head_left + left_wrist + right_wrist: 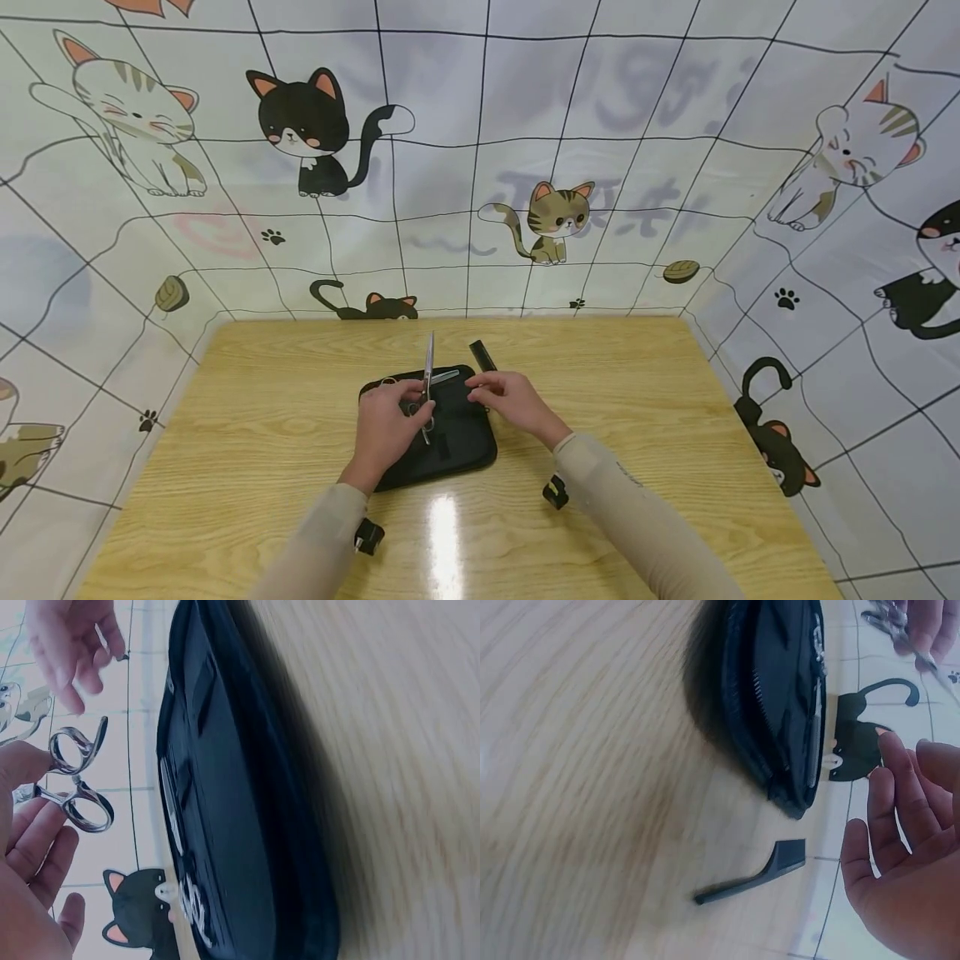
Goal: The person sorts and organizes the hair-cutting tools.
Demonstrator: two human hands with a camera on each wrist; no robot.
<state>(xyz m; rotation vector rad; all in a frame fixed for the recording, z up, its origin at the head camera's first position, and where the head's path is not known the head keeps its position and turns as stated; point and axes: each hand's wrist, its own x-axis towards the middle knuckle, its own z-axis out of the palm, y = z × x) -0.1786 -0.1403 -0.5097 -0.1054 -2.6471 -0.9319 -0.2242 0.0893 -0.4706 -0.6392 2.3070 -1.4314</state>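
Note:
My left hand [384, 425] pinches a pair of silver scissors [429, 367] between thumb and fingers, blades pointing up and away, above a flat black zip case [468, 437]. Both finger rings and the small finger rest of the scissors [75, 799] show in the left wrist view. A second silver pair of scissors [445, 377] lies in the case, partly hidden by that hand. My right hand [517, 404] hovers by the case's right edge with loosely bent fingers and nothing between them; in the right wrist view its fingers [885, 817] are spread apart.
On the wooden table [615, 392], just beyond the case's right side, lies a black tool [787, 856] with a wide flat end and a thin handle. A cat-printed cloth wall [435, 217] closes off the back and sides.

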